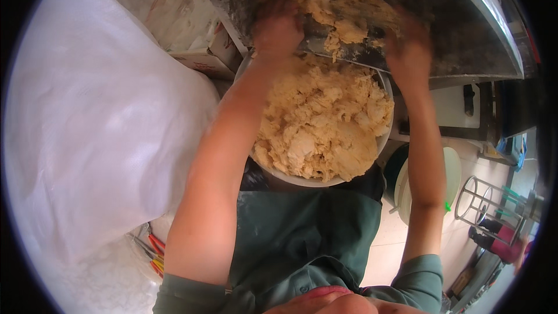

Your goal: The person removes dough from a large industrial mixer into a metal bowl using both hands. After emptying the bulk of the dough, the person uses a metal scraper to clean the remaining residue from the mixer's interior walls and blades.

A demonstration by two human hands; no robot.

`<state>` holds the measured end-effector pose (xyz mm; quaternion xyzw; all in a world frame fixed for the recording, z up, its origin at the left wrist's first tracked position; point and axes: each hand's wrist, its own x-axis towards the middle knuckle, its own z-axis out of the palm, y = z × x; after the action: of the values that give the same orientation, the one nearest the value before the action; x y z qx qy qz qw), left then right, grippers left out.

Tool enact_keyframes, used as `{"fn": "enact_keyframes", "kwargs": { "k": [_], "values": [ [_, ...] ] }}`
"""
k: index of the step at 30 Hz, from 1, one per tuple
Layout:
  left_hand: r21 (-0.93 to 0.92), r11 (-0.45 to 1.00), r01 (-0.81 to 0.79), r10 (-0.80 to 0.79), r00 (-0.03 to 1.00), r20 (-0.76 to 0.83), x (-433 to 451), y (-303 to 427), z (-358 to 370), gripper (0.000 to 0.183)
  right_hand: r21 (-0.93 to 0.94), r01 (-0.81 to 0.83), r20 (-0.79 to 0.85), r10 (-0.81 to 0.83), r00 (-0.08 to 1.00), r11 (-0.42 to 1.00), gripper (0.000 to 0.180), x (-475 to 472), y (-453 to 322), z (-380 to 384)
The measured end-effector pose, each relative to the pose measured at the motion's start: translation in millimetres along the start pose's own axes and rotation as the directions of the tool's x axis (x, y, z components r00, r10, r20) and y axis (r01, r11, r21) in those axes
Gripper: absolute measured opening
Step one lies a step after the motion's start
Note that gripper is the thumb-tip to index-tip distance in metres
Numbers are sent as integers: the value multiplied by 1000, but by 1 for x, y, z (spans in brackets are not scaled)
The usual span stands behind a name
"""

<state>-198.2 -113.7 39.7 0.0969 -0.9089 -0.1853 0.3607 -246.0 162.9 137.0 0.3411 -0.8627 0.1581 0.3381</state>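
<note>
Both my hands reach into a tilted metal trough [462, 48] whose floor carries crumbly yellowish dough [344, 13]. My left hand [279, 28] is at the trough's left side, beside the dough. At the right, my right hand [409, 48] is low over the trough near its front lip. Motion blur and shadow hide the fingers of both, so I cannot tell whether either grips any dough. Directly beneath the lip, a round white basin [386, 133] holds a heaped mass of rough, lumpy dough [324, 122]. Some dough hangs over the lip above it.
A large white sack [109, 96] bulges close on my left, with an open carton [205, 63] behind it. Red- and yellow-handled tools [154, 250] lie below the sack. On the right are a round pale lid or tub [451, 174], a metal rack [484, 205] and another person [501, 240].
</note>
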Motion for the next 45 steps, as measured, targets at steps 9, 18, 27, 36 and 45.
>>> {"fn": "enact_keyframes", "kwargs": {
  "k": [9, 18, 27, 36, 45],
  "values": [
    [32, 998, -52, 53, 997, -52, 2, 1, 4, 22, 474, 207, 156, -313, 937, 856, 43, 199, -82, 111],
    [26, 993, -113, 114, 993, -18, 4, -11, -6, 24, 448, 99, 385, -292, 875, 888, 43, 237, -95, 144],
    [-21, 994, -104, 104, 995, 3, 7, -6, -3, 24, 411, 77, 439, -271, 857, 909, 42, 234, -84, 138],
    [-35, 993, -116, 117, 993, 19, 5, -5, -4, 30, 392, 56, 466, -250, 849, 918, 42, 236, -80, 135],
    [-25, 993, -112, 113, 993, 17, 6, -4, -2, 32, 384, 30, 476, -226, 850, 923, 41, 239, -76, 129]
  ]
}}
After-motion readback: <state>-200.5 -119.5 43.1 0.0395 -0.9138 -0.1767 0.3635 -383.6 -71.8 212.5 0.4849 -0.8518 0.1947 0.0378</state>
